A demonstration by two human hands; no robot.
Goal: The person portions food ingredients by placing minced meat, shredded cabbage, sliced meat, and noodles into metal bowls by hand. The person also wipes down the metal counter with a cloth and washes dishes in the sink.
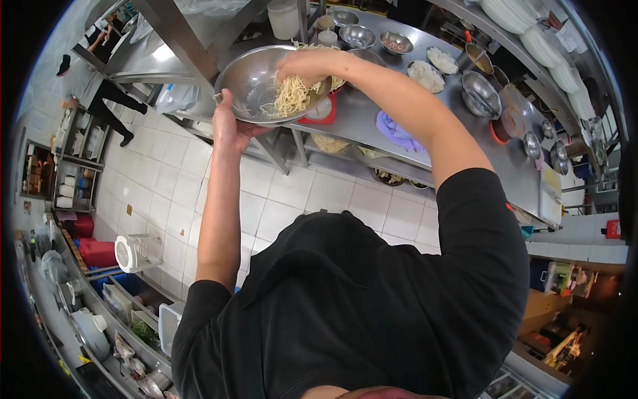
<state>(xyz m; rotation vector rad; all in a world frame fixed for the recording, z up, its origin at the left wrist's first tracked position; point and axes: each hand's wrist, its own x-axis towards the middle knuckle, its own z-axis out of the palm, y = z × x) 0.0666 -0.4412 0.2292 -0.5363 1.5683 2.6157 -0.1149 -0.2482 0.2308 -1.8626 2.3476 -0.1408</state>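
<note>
A wide metal bowl (244,74) is tilted over the edge of the steel counter. My left hand (232,128) grips its near left rim, thumb on the edge and fingers underneath. Yellow noodles (292,98) lie inside the bowl, toward its right side. My right hand (307,64) reaches into the bowl, its fingers curled round some noodles; the fingertips are partly hidden. More noodles show just behind this hand, near the bowl's far rim. Beneath the bowl's right side, a red kitchen scale (320,114) with a round dial is partly covered.
On the steel counter (458,126) stand several metal bowls (357,35), white food portions (426,76) and a purple cloth (399,131). A steel post (178,40) rises left of the bowl. Another person (93,86) stands at far left. A white fan (135,253) stands on the tiled floor.
</note>
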